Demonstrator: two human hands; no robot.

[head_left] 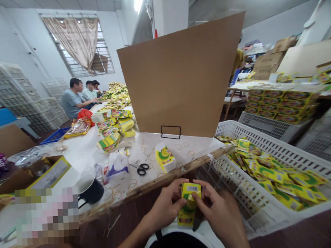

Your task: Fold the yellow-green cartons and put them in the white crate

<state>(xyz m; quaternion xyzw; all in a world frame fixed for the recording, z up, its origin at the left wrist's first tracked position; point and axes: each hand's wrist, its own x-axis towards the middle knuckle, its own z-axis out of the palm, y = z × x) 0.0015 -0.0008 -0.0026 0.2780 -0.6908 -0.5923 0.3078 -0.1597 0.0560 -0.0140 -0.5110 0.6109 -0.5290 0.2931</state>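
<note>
Between my two hands, over my lap, is a small yellow and green carton (188,214) with a barcode near its top end. My left hand (169,202) grips its left side, thumb on the front face. From the other side my right hand (212,202) holds the carton's upper right, its thumb pressed on the front. On the table just beyond lies a stack of similar flat cartons (166,158). To the right, a white plastic basket (264,134) contains many yellow and green cartons (277,172).
Black-handled scissors (142,169), a tissue pack (118,166) and a dark mug (93,191) sit on the table (146,183). A large cardboard sheet (180,79) stands upright ahead. More stacked cartons (110,141) are at left; several people sit farther back.
</note>
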